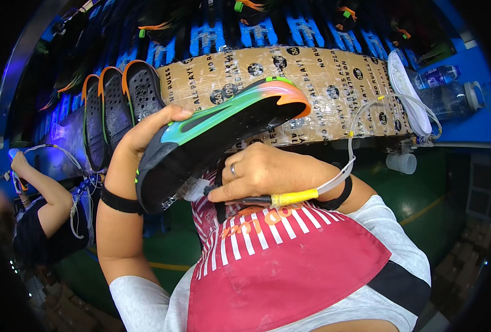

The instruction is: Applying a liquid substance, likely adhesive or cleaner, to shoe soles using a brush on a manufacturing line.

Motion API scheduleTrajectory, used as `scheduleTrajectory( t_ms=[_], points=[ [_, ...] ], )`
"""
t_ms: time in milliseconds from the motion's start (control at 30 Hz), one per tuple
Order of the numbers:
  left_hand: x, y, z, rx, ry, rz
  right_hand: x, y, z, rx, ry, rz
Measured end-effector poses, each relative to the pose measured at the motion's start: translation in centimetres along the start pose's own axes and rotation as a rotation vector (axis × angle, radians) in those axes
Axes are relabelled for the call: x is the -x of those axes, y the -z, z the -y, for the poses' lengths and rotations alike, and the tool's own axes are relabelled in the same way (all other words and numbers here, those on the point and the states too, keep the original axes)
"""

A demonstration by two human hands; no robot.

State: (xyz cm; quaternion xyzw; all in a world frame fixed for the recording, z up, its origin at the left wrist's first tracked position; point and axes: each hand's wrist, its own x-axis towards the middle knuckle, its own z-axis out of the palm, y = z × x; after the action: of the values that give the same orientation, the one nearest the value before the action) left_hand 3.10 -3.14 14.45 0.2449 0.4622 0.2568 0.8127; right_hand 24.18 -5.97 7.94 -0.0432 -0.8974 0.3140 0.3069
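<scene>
My left hand [152,126] grips the edge of a shoe sole [201,152], thumb on its rim. The sole is black with a glossy sidewall fading from green to orange at the toe; it is tilted, heel end down toward me. In my right hand [265,172] is a brush [256,200], its handle wrapped in yellow and joined to a clear tube [337,180]. Its pale bristles touch, or nearly touch, the black face near the heel, where a wet sheen shows. My right fingers are closed around the handle.
Three black perforated soles with orange rims [141,91] stand at the left. Printed cardboard [345,83] covers the bench, with blue racks [207,39] behind. At the right are a white pad [409,94], plastic bottles [450,99] and a cup [401,162]. A co-worker's arm [49,199] shows at far left.
</scene>
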Motion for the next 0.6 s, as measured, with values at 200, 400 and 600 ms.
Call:
scheduleTrajectory(
  t_ms=[200, 400, 600],
  points=[
    [0.5, -0.2, 0.3, -0.148, 0.022, -0.209, 0.9, 0.0, 0.0, 0.046, -0.027, -0.119],
    [1.8, -2.0, 1.3, 0.146, -0.141, -0.198, 1.8, -0.5, 0.0, 0.091, -0.009, -0.08],
    [1.9, -2.0, 1.6, -0.259, -0.346, -0.248, 2.1, -0.8, 0.2, 0.152, -0.084, -0.151]
  ],
)
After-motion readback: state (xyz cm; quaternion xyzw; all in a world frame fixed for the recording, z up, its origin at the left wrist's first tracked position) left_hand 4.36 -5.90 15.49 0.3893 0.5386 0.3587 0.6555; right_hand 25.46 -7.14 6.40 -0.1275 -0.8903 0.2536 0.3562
